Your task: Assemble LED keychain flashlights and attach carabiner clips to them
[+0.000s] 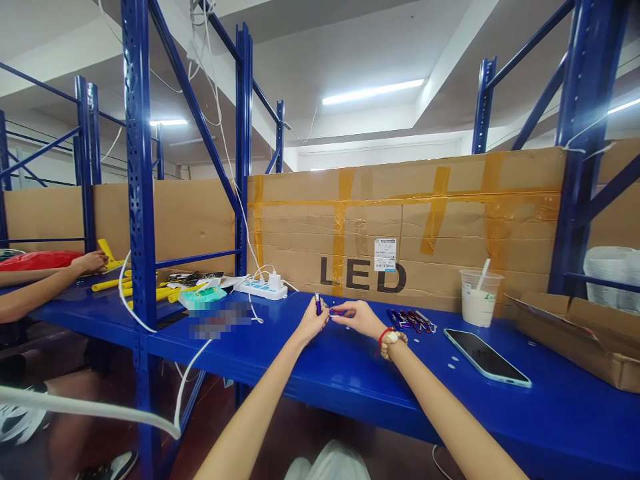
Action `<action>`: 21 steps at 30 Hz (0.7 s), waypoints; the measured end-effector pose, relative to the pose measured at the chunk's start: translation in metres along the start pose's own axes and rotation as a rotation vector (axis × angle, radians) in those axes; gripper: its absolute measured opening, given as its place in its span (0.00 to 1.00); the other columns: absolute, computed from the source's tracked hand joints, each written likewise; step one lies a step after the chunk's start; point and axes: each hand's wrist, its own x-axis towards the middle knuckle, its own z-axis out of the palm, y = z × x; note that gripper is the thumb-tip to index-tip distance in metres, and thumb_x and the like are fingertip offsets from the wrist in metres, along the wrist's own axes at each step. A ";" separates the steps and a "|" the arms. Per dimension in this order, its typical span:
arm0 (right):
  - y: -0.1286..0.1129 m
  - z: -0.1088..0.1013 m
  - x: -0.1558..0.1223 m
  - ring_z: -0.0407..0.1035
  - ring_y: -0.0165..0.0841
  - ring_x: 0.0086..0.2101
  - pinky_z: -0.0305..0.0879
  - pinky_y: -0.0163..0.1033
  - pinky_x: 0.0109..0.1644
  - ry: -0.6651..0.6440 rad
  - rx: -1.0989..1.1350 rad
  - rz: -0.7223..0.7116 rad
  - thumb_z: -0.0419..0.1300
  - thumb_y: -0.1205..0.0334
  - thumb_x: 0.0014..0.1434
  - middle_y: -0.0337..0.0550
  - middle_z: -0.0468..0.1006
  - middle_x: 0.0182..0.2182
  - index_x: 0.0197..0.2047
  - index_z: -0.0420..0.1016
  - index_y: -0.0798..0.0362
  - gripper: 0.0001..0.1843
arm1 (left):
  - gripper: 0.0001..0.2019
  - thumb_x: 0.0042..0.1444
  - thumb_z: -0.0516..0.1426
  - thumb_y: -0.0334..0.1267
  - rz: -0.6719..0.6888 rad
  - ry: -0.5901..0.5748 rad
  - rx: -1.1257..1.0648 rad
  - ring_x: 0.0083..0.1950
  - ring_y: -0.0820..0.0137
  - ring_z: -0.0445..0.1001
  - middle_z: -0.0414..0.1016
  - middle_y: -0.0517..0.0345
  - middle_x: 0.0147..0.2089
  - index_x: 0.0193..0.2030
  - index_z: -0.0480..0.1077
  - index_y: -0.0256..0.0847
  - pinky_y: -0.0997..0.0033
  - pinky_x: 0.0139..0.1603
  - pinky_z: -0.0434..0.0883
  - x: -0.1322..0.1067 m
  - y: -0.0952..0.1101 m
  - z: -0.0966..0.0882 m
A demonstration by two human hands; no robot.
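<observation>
My left hand [313, 321] is closed around a small purple cylinder [318, 303] held upright over the blue shelf [350, 373]. My right hand [359, 317] pinches a small piece right beside it, fingertips touching the left hand's; what it pinches is too small to name. A red cord and a bead bracelet sit on my right wrist. A short row of small coloured clips [413, 319] lies on the shelf just right of my right hand.
A phone [486, 356] lies face up at right, a plastic cup [480, 297] with a straw behind it, an open cardboard box [580, 333] at far right. A power strip [262, 288] and white cables lie left. Another person's arm [45, 283] reaches over yellow parts [150, 288].
</observation>
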 end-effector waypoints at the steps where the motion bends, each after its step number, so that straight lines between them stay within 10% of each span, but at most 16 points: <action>1: -0.001 0.002 -0.001 0.72 0.33 0.26 0.67 0.36 0.29 -0.026 -0.031 -0.017 0.59 0.55 0.51 0.46 0.79 0.30 0.45 0.76 0.56 0.19 | 0.07 0.54 0.50 0.35 0.031 0.016 0.023 0.19 0.81 0.57 0.57 0.70 0.21 0.32 0.51 0.41 0.81 0.21 0.56 0.001 -0.002 -0.001; 21: -0.016 0.014 -0.008 0.61 0.29 0.22 0.51 0.32 0.27 -0.018 -0.416 -0.104 0.50 0.62 0.58 0.40 0.72 0.19 0.23 0.73 0.54 0.16 | 0.03 0.54 0.49 0.32 0.218 0.021 0.250 0.26 0.75 0.63 0.61 0.66 0.23 0.30 0.56 0.41 0.76 0.31 0.60 -0.004 -0.003 -0.007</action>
